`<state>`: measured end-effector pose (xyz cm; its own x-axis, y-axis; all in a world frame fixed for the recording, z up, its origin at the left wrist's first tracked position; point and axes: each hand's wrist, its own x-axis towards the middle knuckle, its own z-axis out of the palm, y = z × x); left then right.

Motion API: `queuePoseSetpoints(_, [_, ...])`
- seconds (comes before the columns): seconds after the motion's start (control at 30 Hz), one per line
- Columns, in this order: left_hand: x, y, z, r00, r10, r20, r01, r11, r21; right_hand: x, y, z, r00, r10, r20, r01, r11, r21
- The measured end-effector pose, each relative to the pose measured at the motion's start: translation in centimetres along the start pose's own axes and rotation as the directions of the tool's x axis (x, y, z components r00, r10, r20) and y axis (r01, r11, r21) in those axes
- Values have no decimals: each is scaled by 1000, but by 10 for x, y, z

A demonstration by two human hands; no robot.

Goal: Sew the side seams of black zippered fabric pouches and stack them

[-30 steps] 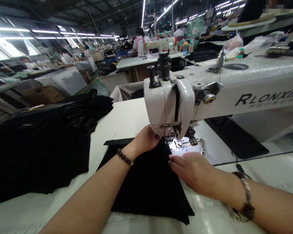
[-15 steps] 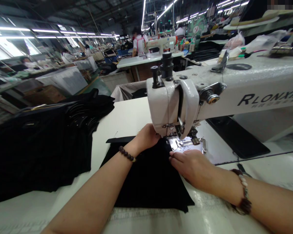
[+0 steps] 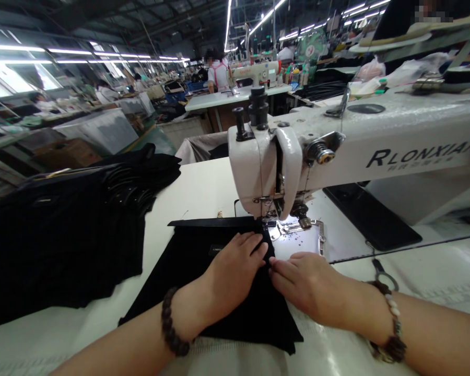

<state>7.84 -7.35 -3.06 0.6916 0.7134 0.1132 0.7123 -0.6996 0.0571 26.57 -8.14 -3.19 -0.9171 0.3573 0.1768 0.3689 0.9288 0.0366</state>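
While both hands rested on it, the black fabric piece (image 3: 254, 318) lay flat on the white worktable (image 3: 198, 183), its far right corner under the head of the sewing machine (image 3: 248, 177). I noted a straight band along its far edge and a small dark label (image 3: 216, 250) near that band, partly covered by the left hand (image 3: 231, 271). That hand lay palm down across the fabric, fingers close together and slightly bent, tips near the right edge. I could not tell whether they gripped any cloth. The right hand (image 3: 309, 287) stood just beside that edge, fingers curled and narrow, tips touching the fabric; whether the thumb pinched it from beneath was hidden from me.

Beyond the right hand I recorded a lit metal plate (image 3: 297, 243) carrying dark specks, and a black ringed tool (image 3: 378, 268) on the tabletop. Each wrist bore a beaded bracelet (image 3: 172, 324). To the left I observed a stack of black pieces (image 3: 66, 235), well apart from the fabric in work. Farther off, a co-worker (image 3: 220, 77) with pink straps was positioned by a second sewing machine (image 3: 254, 73), with a green fan (image 3: 312, 48) behind.
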Motion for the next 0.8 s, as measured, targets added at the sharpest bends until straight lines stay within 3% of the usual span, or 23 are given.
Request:
queuePoseSetpoints(0.17, [-7,2,11,999,19,-45,-21,999,-34,0,-3,2,997,70,12,-70,997,-21])
queuePoseSetpoints(0.8, [11,-20,6,994,87,-61,-89,995,-35,7,5,15,972,235,-23,-233,971,58])
